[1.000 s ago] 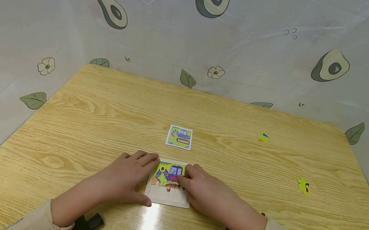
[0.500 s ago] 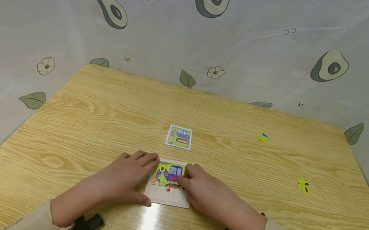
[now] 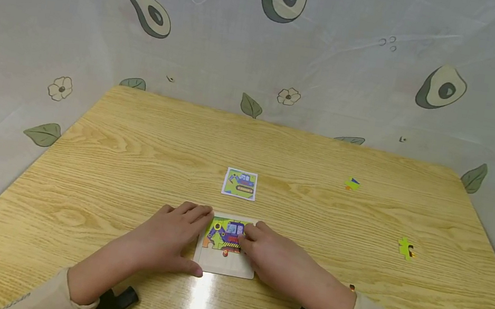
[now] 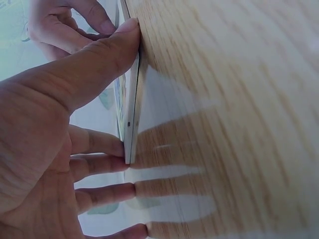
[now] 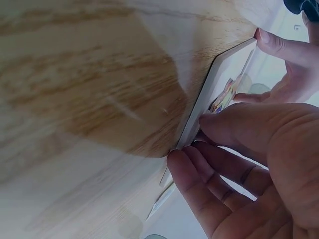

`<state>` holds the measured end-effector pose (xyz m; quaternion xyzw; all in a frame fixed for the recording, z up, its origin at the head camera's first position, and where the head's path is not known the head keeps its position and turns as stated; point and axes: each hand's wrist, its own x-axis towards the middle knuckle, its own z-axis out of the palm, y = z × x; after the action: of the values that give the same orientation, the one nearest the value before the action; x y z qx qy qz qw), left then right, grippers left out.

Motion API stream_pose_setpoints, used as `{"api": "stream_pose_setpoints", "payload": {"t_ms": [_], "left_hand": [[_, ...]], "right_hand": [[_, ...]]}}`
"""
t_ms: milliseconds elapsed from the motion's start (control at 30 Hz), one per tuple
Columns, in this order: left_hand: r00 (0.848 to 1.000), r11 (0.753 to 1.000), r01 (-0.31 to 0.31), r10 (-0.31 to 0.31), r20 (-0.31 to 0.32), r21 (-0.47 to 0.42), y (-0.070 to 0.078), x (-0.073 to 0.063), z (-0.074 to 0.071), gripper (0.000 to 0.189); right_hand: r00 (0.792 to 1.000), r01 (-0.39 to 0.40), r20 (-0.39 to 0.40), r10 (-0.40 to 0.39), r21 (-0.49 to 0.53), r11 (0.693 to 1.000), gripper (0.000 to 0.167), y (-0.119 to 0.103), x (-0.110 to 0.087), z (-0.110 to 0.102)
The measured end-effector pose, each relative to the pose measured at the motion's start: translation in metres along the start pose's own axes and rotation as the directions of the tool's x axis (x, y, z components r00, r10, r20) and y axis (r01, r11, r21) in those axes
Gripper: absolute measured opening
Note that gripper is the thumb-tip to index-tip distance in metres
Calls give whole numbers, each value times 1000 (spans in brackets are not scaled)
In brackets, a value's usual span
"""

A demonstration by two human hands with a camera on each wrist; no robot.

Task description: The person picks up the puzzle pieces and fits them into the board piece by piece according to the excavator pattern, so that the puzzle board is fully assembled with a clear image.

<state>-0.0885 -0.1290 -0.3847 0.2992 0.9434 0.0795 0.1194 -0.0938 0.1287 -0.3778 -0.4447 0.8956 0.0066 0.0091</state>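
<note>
Puzzle tray (image 3: 225, 267) flat on the table (image 3: 155, 162), toward the near side, midway or so between left and right edges. Looks like a piece-seating moment! Left grip (image 3: 169, 241) spread wide along the left rim, thumb at one corner, fingers at the other, nothing clasped. Good anchor: lean just enough there to stop any skid. Over to the right grip (image 3: 273, 252): bent fingers and thumb gathered at the right rim, but pinching a piece or merely pressing down? Cannot tell from these angles. Best approach: line up tab with notch, push straight down, then feel along the seam for any lip. No forcing, no sideways shove; could pop neighbours loose.

Now to the looks. Pale wood, thin, low-rimmed. Purple-blue digger (image 3: 231, 235) on lime green across the far part, bare board along the near part, one red-dotted tab (image 3: 225, 252) poking into that bareness. Digger's right end partly covered by fingers. Just beyond, toward the table's far edge, a picture card (image 3: 240, 184) with a similar digger, handy for checking. Loose out there: a green-and-blue piece (image 3: 352, 183) toward the far right corner, a green piece (image 3: 403, 248) nearer the right edge.
</note>
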Motion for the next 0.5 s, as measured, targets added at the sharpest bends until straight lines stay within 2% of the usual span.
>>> {"api": "stream_pose_setpoints", "payload": {"t_ms": [333, 500], "left_hand": [[1000, 1000, -2, 2, -2, 8, 0, 0, 0, 105], [1000, 1000, -4, 4, 2, 1, 0, 0, -1, 105]], "right_hand": [[1000, 2, -4, -2, -18, 1000, 16, 0, -1, 1], [1000, 14, 23, -13, -54, 998, 28, -1, -5, 1]]}}
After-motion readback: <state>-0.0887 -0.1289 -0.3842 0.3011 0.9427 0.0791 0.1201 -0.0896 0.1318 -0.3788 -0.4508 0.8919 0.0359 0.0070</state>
